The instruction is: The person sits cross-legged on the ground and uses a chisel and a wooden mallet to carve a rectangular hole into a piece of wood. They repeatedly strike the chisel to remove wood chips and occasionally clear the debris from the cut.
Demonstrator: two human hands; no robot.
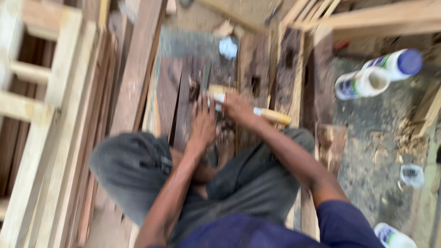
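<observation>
Hands meet over dark wooden boards (183, 92) lying on the floor. The right hand (236, 108) closes its grip around a pale wooden handle (273, 116), whose long axis runs toward the right. The left hand (203, 125) presses flat with spread fingers just beside it. Two white bottles (376, 73) lie well apart, toward the right.

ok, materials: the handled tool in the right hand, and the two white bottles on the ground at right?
Tool handle: looks like pale wood, unfinished and yellowish; blur hides any grain. The right hand grips it; the left hand rests on dark, rough-sawn boards. Bottles: likely plastic, glossy white, one with a blue cap.
</observation>
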